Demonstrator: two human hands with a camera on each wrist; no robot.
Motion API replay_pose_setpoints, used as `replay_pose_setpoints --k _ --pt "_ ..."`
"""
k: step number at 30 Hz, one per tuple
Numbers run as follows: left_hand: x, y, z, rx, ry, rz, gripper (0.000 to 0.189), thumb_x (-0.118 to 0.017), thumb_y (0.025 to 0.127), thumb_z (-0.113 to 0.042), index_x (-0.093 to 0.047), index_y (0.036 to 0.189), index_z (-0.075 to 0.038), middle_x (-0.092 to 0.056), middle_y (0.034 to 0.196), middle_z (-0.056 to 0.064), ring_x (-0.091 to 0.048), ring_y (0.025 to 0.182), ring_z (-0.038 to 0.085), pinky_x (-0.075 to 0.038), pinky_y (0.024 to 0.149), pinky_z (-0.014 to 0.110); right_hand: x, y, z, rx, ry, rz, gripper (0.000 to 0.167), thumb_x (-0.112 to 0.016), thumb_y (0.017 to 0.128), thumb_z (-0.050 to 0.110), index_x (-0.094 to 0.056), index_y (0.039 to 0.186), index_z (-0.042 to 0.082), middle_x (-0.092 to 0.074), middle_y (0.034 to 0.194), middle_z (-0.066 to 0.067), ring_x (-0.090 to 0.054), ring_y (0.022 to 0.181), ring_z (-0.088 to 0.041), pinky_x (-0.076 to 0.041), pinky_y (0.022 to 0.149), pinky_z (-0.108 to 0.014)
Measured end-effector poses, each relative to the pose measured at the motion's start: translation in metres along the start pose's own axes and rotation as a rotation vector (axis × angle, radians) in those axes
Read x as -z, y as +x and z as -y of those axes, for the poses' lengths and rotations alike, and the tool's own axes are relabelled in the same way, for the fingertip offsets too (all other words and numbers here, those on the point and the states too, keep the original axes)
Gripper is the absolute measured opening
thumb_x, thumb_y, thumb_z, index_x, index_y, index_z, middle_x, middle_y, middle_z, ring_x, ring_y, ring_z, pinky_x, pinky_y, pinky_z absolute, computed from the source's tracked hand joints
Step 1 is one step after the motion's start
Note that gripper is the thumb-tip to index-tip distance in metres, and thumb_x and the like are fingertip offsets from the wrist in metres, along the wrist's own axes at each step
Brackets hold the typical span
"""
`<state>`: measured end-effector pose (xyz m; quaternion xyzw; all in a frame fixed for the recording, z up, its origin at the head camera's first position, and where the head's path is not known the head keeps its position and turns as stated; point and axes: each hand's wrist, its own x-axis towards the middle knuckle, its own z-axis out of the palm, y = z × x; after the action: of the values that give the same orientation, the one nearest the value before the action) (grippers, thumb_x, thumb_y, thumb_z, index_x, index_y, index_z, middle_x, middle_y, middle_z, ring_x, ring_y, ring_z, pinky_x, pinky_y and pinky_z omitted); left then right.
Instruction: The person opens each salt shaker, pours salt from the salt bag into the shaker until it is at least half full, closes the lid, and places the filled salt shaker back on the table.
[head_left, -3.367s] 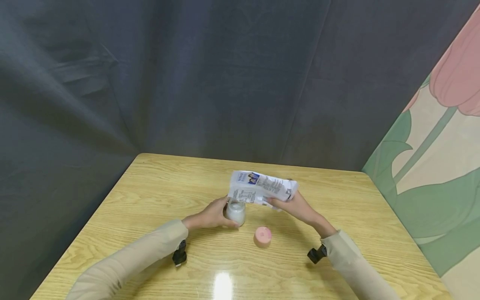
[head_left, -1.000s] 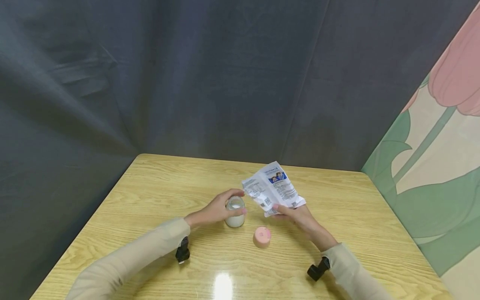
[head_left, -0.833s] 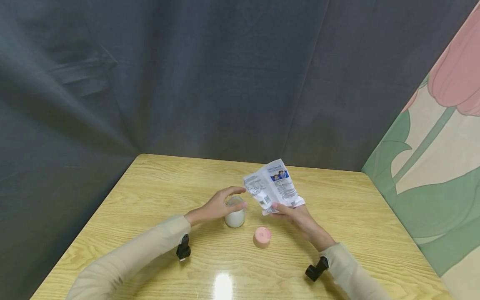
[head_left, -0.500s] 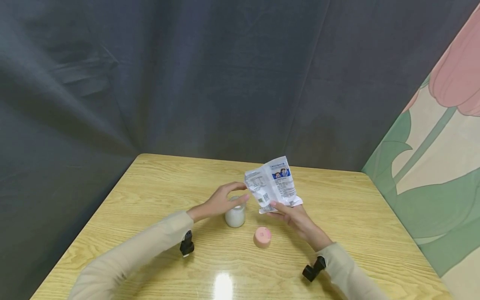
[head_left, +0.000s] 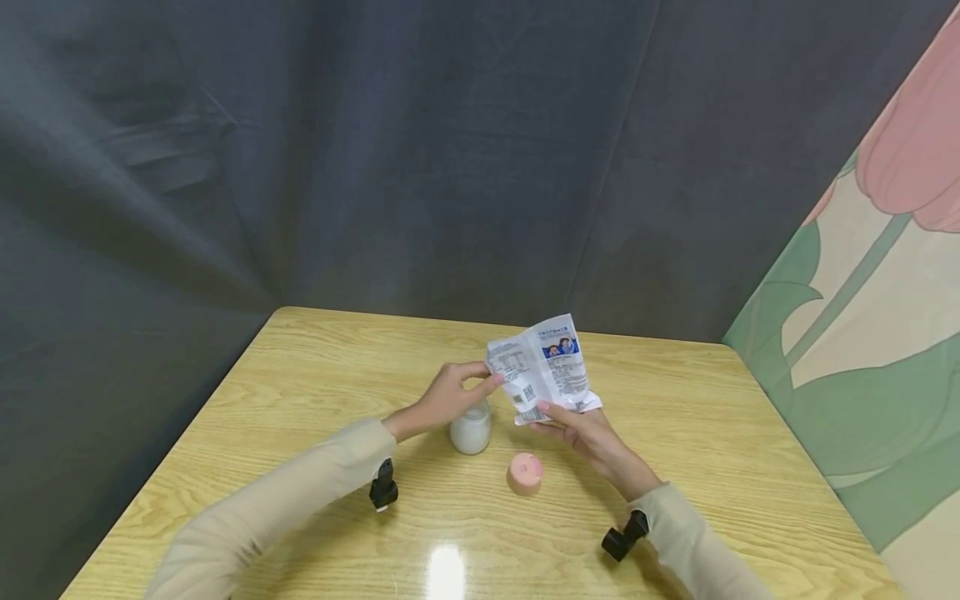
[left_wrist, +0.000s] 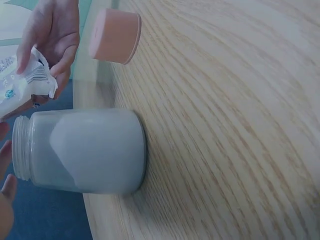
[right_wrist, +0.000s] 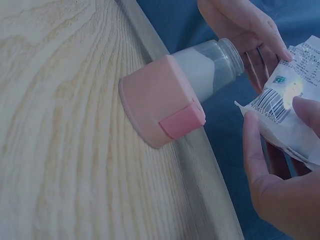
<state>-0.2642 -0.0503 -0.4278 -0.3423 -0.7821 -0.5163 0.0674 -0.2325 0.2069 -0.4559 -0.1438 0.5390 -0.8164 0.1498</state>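
My right hand holds a white printed packet by its lower edge, thumb on the front and fingers behind. At the packet's left edge, my left hand pinches it, the thumb in front; its other fingertips are hidden behind the packet in the head view. Below the left hand a clear glass jar stands upright and uncapped on the table. White fine contents slope up one side of the jar in the left wrist view. In front of the jar sits a pink lid, with a darker pink tab.
The wooden table carries the jar and the lid near its middle. A dark curtain hangs behind its far edge. A floral panel stands along the right side.
My left hand has left the jar and moved up and right to the packet's left edge. The packet, earlier tipped over the jar mouth, has turned more upright and moved right.
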Motion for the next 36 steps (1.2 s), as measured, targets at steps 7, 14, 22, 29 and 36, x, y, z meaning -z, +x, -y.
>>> replay_pose_setpoints --k 7,14,22,29,36 --pt "-0.002 0.001 0.0 -0.018 0.021 -0.028 0.018 -0.064 0.097 -0.012 -0.074 0.106 0.0 -0.071 0.114 0.014 -0.067 0.106 0.025 -0.054 0.09 0.036 0.004 -0.004 0.003 -0.056 -0.014 -0.023 0.048 -0.054 0.098 -0.005 -0.047 0.14 0.017 -0.063 0.127 -0.011 -0.064 0.112 -0.034 -0.045 0.099 -0.054" --pt "-0.001 0.003 -0.004 -0.02 0.018 -0.032 0.018 -0.063 0.098 -0.012 -0.075 0.105 -0.001 -0.073 0.106 0.011 -0.069 0.097 0.019 -0.056 0.084 0.032 0.013 -0.006 0.007 -0.083 0.02 -0.024 0.046 -0.053 0.099 -0.004 -0.049 0.138 0.019 -0.063 0.128 -0.009 -0.063 0.114 -0.032 -0.038 0.104 -0.057" --pt "-0.002 0.009 -0.011 -0.009 -0.018 -0.006 0.023 -0.06 0.101 -0.019 -0.075 0.106 -0.001 -0.073 0.09 0.007 -0.068 0.075 0.02 -0.056 0.068 0.024 0.023 -0.006 0.022 -0.032 -0.054 -0.101 0.048 -0.058 0.094 -0.009 -0.051 0.133 0.019 -0.064 0.123 -0.006 -0.065 0.108 -0.029 -0.035 0.103 -0.062" --pt "-0.012 0.015 -0.023 -0.04 0.033 0.003 0.019 -0.059 0.101 -0.014 -0.073 0.096 -0.002 -0.071 0.081 0.006 -0.069 0.074 0.016 -0.055 0.065 0.023 0.036 -0.006 0.029 -0.006 -0.239 -0.072 0.05 -0.062 0.093 -0.007 -0.051 0.137 0.015 -0.06 0.123 -0.007 -0.066 0.105 -0.026 -0.045 0.097 -0.054" --pt "-0.03 0.02 -0.037 -0.104 0.162 -0.004 0.018 -0.058 0.101 -0.009 -0.073 0.095 -0.002 -0.071 0.08 0.007 -0.058 0.061 0.002 -0.053 0.071 0.014 0.05 -0.011 0.034 0.003 -0.548 -0.096 0.054 -0.069 0.091 0.003 -0.046 0.14 -0.003 -0.061 0.124 -0.013 -0.067 0.099 -0.021 -0.057 0.085 -0.041"
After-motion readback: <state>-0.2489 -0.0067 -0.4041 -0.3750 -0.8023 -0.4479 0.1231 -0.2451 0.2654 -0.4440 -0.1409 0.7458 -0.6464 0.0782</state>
